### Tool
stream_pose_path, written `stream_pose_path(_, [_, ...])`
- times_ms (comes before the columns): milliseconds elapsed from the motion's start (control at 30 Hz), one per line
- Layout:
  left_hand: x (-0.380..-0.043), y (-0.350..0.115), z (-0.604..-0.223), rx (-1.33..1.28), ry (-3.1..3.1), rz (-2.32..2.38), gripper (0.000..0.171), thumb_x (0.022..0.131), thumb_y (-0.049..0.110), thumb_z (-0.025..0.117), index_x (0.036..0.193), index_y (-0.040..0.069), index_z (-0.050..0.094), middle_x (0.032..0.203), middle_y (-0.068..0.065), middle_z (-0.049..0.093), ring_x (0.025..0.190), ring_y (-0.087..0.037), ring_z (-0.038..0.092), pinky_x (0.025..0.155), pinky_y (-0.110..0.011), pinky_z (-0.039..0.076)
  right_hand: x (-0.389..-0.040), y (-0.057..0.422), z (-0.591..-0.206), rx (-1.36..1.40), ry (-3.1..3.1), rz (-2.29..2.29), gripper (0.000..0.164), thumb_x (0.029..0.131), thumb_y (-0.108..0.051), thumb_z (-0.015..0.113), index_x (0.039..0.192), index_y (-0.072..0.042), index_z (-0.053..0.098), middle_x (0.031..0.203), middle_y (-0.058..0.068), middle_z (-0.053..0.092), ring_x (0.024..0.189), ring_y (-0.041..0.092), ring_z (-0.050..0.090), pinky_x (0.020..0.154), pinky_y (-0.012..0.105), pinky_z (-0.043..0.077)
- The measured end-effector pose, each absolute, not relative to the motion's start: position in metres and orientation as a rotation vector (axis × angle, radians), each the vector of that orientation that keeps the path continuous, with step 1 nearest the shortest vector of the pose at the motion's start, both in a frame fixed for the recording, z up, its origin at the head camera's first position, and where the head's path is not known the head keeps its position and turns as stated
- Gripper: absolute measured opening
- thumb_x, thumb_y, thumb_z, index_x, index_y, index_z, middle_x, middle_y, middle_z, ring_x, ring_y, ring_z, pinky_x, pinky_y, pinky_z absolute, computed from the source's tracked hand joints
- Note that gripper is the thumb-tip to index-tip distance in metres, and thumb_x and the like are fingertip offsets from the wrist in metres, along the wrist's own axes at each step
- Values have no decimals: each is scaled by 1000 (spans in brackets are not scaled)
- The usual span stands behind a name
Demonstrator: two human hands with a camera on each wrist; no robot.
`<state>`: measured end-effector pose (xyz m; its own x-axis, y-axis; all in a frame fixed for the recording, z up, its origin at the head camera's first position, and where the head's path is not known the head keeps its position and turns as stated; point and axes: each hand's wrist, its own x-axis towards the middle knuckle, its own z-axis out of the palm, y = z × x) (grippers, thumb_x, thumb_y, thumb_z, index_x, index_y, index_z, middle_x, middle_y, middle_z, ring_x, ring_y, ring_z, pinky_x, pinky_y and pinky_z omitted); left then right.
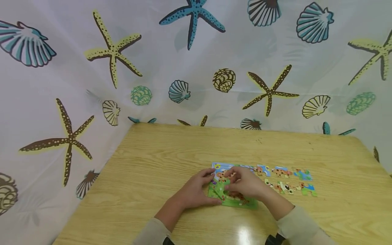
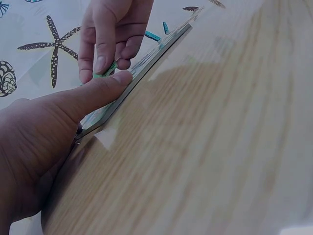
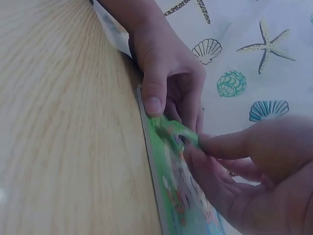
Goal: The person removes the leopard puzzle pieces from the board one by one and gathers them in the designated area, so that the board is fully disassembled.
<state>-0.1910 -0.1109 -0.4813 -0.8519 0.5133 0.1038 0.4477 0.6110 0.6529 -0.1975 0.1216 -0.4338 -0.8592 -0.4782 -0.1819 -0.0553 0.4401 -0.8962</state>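
A jigsaw puzzle board with a green and blue animal picture lies on the table in front of me. At its left side rests my left hand, thumb extended over the near corner and fingers spread along the board's left part. Between the thumb and fingers of my right hand is a green puzzle piece, pinched and tilted over the board near the left thumb. In the left wrist view a bit of the green piece shows under the right fingertips. The right hand hides the middle of the board in the head view.
Loose puzzle pieces lie in two rows right of the board, among them a blue and green piece and a dog-faced piece. The wooden table meets a white curtain printed with shells and starfish behind and at the left.
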Motion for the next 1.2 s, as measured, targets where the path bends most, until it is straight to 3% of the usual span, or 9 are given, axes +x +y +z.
stream_pose_path(200, [-190, -109, -479, 776, 2718, 1074, 101, 72, 55, 85, 148, 1, 45, 160, -4, 36, 148, -31, 34, 120, -49, 33, -191, 143, -438, -388, 2113, -1535, 41, 95, -9, 67, 134, 0, 56, 87, 9, 54, 78, 21, 70, 74, 36, 62])
stream_pose_path(800, [-191, -113, -482, 771, 2699, 1061, 101, 74, 56, 84, 150, 4, 42, 162, -1, 32, 150, -30, 30, 121, -50, 31, -168, 199, -441, -334, 2035, -1629, 42, 94, -13, 70, 127, 7, 53, 87, 8, 58, 81, 21, 70, 83, 38, 62])
stream_pose_path(1200, [-192, -111, -482, 764, 2701, 1055, 101, 74, 54, 84, 150, 3, 42, 162, -3, 33, 150, -31, 30, 121, -51, 32, -161, 234, -446, -240, 2092, -1597, 43, 95, -17, 70, 125, 9, 53, 94, 11, 64, 83, 23, 71, 76, 35, 63])
